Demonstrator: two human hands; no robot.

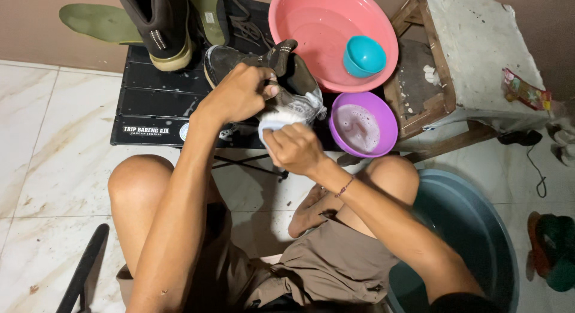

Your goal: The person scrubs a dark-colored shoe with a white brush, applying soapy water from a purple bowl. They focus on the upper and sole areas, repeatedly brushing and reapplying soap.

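Right hand (294,148) fisted round brush (274,121), left hand (238,96) gripping soapy boot (281,79).

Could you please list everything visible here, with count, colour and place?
wet shoe: one, dark, soapy, on the folding table, gripped by the left hand
brush: one, white, against the shoe, in the right hand
second shoe: one, dark, pale sole, table's far end
insoles: two, green, by the wall
folding table: one, black
basin: one, pink, holding a teal cup
bowl: one, purple, foamy water
stool: one, wooden, white-topped, right
tub: one, grey-blue, lower right
left hand: on the shoe
right hand: bracelet at the wrist
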